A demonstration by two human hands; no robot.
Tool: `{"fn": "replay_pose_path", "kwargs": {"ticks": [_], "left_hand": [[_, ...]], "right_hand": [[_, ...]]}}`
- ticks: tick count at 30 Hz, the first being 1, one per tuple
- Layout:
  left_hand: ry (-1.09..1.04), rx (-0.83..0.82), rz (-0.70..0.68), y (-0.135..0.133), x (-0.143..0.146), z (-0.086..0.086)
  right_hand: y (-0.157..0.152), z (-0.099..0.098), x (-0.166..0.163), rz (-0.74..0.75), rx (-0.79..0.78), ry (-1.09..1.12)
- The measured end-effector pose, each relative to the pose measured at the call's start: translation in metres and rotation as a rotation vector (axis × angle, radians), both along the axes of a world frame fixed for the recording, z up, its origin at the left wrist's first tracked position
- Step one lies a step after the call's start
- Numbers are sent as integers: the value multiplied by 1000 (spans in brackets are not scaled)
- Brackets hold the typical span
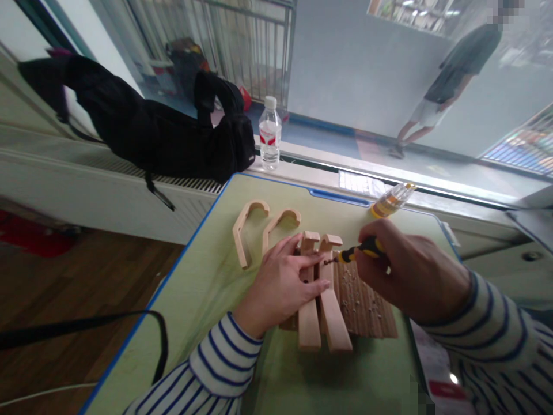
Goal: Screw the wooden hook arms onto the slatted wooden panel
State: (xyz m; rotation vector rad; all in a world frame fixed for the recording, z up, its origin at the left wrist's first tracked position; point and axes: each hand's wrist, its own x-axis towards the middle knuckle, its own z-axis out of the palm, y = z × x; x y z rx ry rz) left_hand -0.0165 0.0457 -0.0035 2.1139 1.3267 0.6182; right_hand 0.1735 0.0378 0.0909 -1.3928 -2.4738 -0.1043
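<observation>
My right hand [406,271] grips a black and yellow screwdriver [369,248], its shaft pointing left. The tip meets a small dark screw [327,261] at the upper part of the right pale wooden hook [336,323]. With fingers spread across the wood, my left hand [285,279] holds down that hook and the left wooden hook [309,328] beside it. Both lie on a brown ribbed board [367,311] dotted with small light specks or holes. Two more curved wooden hooks, one farther left [242,236] and one nearer [283,219], lie on the table.
The pale green table [185,323] has a blue edge. At its back right stands a tilted clear container with yellow ends [392,199]. A water bottle [270,135] and a black bag [159,135] rest on the sill. Behind the glass, a person [453,75] is visible.
</observation>
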Motion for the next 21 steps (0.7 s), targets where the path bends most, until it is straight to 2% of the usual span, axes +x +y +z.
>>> {"fn": "replay_pose_path", "kwargs": {"ticks": [6,12,21], "left_hand": [[-2,-6,7,1,0,2],[-27,-4,-1,1,1,2],[-38,7,-19,1,0,1]], "right_hand": [[4,8,-2,15,-74,-42],[11,9,-5,94,-38,-94],[12,14,-3,168,-99,-123]]}}
